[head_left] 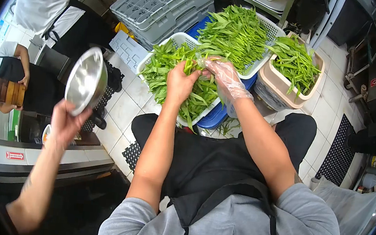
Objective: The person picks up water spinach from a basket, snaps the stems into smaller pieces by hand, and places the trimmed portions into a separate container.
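My left hand [183,81] is bare, its fingers pinched on stems of leafy greens over a white basket. My right hand [224,77], in a clear plastic glove, is closed on the same bunch close beside it. Below them, the white basket [181,37] is heaped with loose leafy greens [162,66]. Behind it, a second white basket [276,29] holds long-stemmed greens [238,35] laid mostly side by side. To the right, a beige bin [287,92] lined with plastic carries more cut greens [296,67].
Grey dish racks [161,4] are stacked behind the baskets. At left, another person's hand [69,121] holds a metal bowl [84,81] close by. Two co-workers stand farther left, one with bamboo steamers [5,91]. A black mat [333,151] lies on the tiled floor at right.
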Available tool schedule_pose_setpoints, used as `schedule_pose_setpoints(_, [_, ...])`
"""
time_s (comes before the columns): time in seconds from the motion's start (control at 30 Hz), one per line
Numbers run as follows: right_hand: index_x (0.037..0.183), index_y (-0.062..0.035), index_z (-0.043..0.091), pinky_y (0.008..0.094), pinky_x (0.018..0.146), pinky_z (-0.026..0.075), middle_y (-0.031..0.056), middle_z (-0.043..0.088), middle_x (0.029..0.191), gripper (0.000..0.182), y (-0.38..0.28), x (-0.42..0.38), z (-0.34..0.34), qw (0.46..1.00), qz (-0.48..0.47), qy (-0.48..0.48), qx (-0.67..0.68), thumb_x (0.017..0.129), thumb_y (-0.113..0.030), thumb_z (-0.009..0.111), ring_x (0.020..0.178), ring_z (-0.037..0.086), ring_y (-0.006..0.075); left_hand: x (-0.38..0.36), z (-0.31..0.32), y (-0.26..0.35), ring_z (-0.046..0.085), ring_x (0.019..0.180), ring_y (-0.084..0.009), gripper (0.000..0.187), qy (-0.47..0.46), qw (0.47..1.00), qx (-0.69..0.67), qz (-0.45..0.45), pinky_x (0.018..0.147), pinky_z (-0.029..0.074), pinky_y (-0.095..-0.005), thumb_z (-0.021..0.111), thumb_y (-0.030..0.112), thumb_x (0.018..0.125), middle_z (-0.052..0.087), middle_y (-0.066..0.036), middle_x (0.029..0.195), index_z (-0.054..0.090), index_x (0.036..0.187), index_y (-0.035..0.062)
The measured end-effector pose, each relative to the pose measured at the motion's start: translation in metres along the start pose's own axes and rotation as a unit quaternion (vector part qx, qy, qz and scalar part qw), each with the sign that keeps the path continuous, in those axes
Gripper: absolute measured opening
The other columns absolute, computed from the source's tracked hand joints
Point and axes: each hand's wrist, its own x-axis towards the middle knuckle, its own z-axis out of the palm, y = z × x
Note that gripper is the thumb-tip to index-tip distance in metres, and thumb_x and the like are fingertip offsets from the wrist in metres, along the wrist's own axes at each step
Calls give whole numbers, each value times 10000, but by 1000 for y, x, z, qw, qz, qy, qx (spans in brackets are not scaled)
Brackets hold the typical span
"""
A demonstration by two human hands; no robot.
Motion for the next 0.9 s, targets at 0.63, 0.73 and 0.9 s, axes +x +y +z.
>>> schedule_pose_setpoints(0.63, [1047, 79, 687, 343, 758, 557, 148, 740, 960, 268, 28, 1, -25, 991, 77, 110, 16, 981, -176, 636, 802, 684, 201, 29, -42, 6, 601, 964, -136, 270, 145, 934, -301, 123, 897, 488, -291, 585, 148, 1068, 621, -61, 1047, 513, 1290, 14])
schedule_pose_setpoints(0.73, [1005, 27, 682, 300, 716, 552, 93, 733, 873, 207, 35, 3, -32, 990, 78, 112, 26, 1003, -175, 636, 747, 682, 160, 32, -57, 20, 611, 958, -129, 352, 172, 917, -345, 106, 891, 500, -285, 608, 176, 1064, 631, -57, 1059, 508, 1341, -16])
schedule_pose_setpoints(0.9, [982, 38, 695, 320, 720, 553, 92, 706, 864, 228, 28, -4, -30, 991, 72, 102, 55, 984, -183, 640, 751, 652, 166, 22, -59, 47, 640, 923, -110, 230, 49, 982, -164, 75, 815, 533, -285, 664, 159, 1022, 695, -64, 994, 664, 1201, 13])
